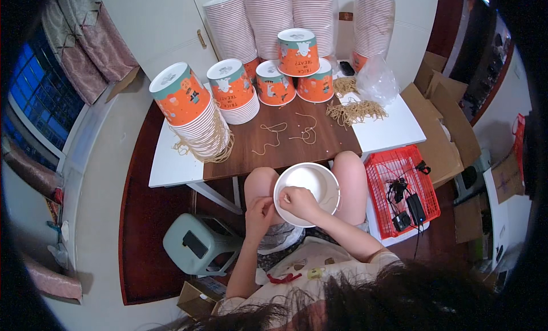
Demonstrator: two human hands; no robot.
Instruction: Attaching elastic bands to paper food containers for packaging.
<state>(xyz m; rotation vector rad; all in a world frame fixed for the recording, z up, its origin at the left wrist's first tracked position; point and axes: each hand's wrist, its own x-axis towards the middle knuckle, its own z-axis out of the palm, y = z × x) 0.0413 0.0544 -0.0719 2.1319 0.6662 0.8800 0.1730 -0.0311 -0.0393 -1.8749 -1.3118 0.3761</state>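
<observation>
A white paper bucket (308,177) rests between my thighs with its open mouth up. My right hand (301,204) reaches over its near rim, fingers curled closed just inside the left wall. Against the outside of that same wall is my left hand (260,216), its fingertips pinched together near the rim. Whatever the fingertips hold is too small to make out. A thin tan cord (330,201) shows faintly at the bucket's right rim. On the brown tabletop ahead lie two loose cords, one curled (274,134) and one looped (308,131).
Upside-down orange-and-teal buckets (231,94) stand on the table (228,154), a tall stack (191,114) draped with cords at left. Cord bundles (357,111) lie right, near a clear plastic bag (378,83). A red basket (379,185) holds cables; a grey-green stool (182,239) stands left.
</observation>
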